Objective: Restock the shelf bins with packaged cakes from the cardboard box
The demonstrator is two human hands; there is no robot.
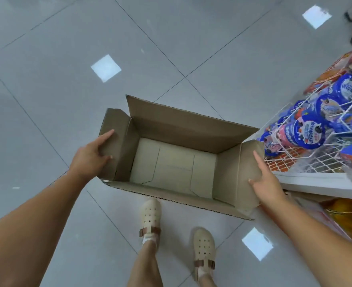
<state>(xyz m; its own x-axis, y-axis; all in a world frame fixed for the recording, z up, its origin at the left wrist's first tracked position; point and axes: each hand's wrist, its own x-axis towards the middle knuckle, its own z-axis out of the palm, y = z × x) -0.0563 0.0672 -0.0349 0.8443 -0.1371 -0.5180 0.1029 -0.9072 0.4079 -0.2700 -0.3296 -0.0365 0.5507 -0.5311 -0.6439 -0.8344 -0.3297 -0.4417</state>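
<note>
Floor (46,79): grey tiles, running out under and all round the box (177,129).

Left hand (94,150): gripping the box's left end flap. Thumb lying on the flap's inner face, one finger stretching along its upper part, the other fingers going out of sight behind the card.

Box: hanging between my two hands, off the floor, all four flaps standing open. Far flap rising tall, near flap tipping toward me. The pale bottom is showing bare, its seams plain.

Shoes (151,214): cream, with holes and brown straps, standing on the floor below the box's near edge, one partly tucked under it and the other nearer me.

Right hand (264,179): gripping the box's right end flap. Thumb pressing on the flap's inner face, forefinger lying straight up along its edge, the remaining fingers hiding behind.

Bins (316,160): white wire, sitting just right of the box on a white shelf (316,183), nearly touching the right flap.

Cakes (308,131): blue and pink round-faced packs, lying piled in those bins; red and orange packs are filling the bins farther back.

Orange packs (345,220) are sitting under the shelf, right of the box and lower.
</note>
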